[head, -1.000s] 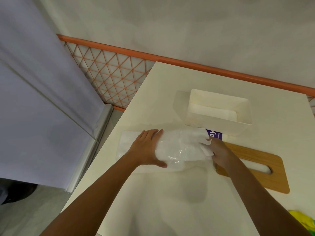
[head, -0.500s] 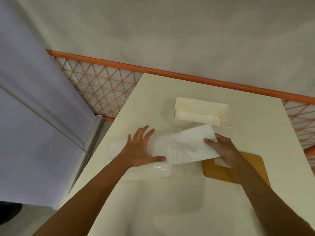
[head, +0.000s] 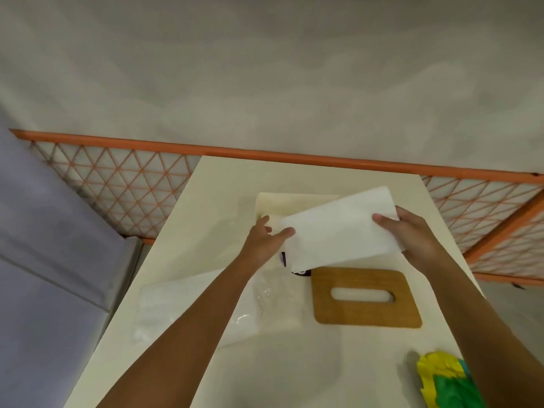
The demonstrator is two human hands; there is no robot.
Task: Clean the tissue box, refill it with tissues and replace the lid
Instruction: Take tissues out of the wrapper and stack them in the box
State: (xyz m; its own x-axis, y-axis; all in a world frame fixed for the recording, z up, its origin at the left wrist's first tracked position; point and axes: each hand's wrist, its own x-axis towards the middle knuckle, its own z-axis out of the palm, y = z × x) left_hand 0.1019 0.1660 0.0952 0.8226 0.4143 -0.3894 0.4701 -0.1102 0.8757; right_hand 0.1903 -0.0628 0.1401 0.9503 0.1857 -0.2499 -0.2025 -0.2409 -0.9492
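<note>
A thick white stack of tissues (head: 338, 228) hangs tilted above the table, held at both ends. My left hand (head: 265, 240) pinches its left end with thumb on top. My right hand (head: 409, 234) grips its right end. Behind the stack, the open cream tissue box (head: 273, 203) is mostly hidden. The wooden lid (head: 365, 298) with its oval slot lies flat on the table, just below the stack. The empty clear plastic wrapper (head: 188, 307) lies to the left under my left forearm.
A yellow and green cloth (head: 447, 381) lies at the table's near right corner. An orange lattice rail (head: 123, 184) runs behind the table. A grey-purple panel (head: 44, 231) stands at the left, past the table's (head: 294, 363) left edge.
The tissue stack came out of the plastic wrapper and rose toward the box. My left hand left the wrapper and took the stack's left end. The camera tilted up.
</note>
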